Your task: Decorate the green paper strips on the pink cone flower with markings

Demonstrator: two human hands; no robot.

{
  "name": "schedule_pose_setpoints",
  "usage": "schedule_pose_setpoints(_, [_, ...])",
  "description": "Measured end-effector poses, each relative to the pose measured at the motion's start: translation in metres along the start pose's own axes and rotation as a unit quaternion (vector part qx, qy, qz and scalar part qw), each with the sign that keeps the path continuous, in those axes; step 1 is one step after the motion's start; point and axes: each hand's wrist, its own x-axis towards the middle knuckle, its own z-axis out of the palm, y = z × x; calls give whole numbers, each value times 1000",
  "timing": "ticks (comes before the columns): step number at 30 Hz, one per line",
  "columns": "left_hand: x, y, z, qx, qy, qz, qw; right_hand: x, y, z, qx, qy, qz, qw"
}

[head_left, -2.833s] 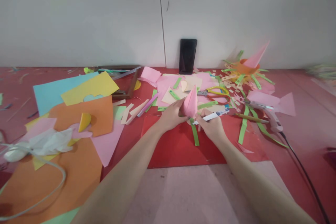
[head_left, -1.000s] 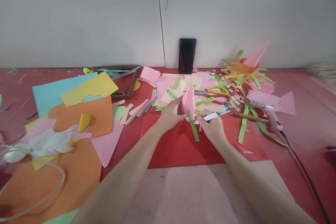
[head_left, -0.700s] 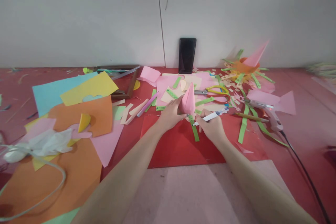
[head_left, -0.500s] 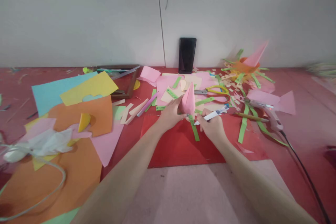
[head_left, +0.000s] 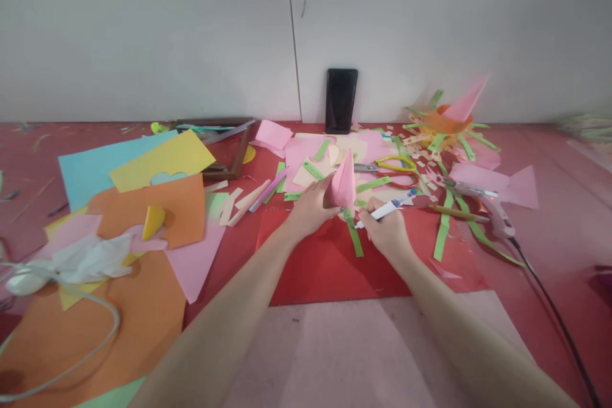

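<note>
Little changes from half a second earlier: the left hand (head_left: 310, 207) still grips the pink cone (head_left: 343, 185), while the right hand (head_left: 388, 229) stays closed on the white pen (head_left: 386, 208).

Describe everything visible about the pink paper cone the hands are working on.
The pink paper cone looks like thin, matte craft paper rolled to a point. It stands with its tip up, leaning slightly, over the far edge of a red sheet. The left hand grips its left side near the base. The right hand holds a white pen whose tip sits at the cone's lower edge, where a green paper strip runs out toward the camera.
</note>
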Motion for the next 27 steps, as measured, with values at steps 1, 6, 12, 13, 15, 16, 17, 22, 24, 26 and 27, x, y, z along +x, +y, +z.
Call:
schedule_pose_setpoints(1, [0, 0, 0, 8, 0, 1, 1000, 0, 0, 0, 1, 0, -3, 1000])
schedule_pose_setpoints(6, [-1, 7, -3, 91, 2, 8, 996, -1, -1, 1, 12, 12, 1, 1000])
schedule_pose_setpoints(12, [0, 10, -6, 189, -7, 25, 982, -2, 0, 1, 52, 12, 18, 998])
schedule_pose_setpoints(13, [1, 9, -6, 194, -6, 25, 981, -2, 0, 0, 53, 11, 19, 998])
schedule_pose_setpoints(15, [1, 7, -5, 192, 1, 22, 981, -2, 0, 0, 56, 12, 15, 998])
schedule_pose_setpoints(16, [1, 5, -4, 187, 5, 20, 982, -2, 0, 0, 57, 13, 12, 998])
schedule_pose_setpoints(17, [1, 4, -4, 179, 8, 19, 984, -2, 0, 0, 58, 13, 10, 998])
schedule_pose_setpoints(22, [1, 3, -4, 146, 18, 15, 989, -4, -1, 0, 65, -19, -9, 998])
schedule_pose_setpoints(24, [1, 4, -5, 143, 20, 14, 989, -5, -1, 0, 62, -28, -18, 998])
schedule_pose_setpoints(26, [1, 4, -5, 146, 20, 14, 989, -6, -1, 0, 56, -29, -25, 998])
schedule_pose_setpoints(27, [1, 5, -5, 148, 19, 13, 989, -6, -1, 0, 54, -28, -25, 998])
